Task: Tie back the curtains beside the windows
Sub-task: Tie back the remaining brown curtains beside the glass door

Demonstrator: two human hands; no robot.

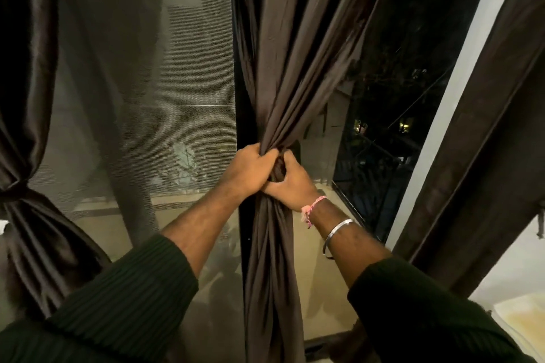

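A dark brown curtain [292, 68] hangs in the middle of the window, gathered into a narrow bunch at mid-height. My left hand [250, 169] grips the bunch from the left, fingers curled into the folds. My right hand [290, 183] grips the same bunch from the right, just below and touching the left hand. Below the hands the fabric falls in a tight column [271, 289]. Whether a tie-back band is between the hands is hidden by the fingers.
A second brown curtain [26, 156] at the far left is cinched at its waist. A third curtain [483, 141] hangs at the right beside a white wall strip [460, 91]. A mesh screen [165, 97] covers the left pane; a dark window frame [240, 115] stands behind the bunch.
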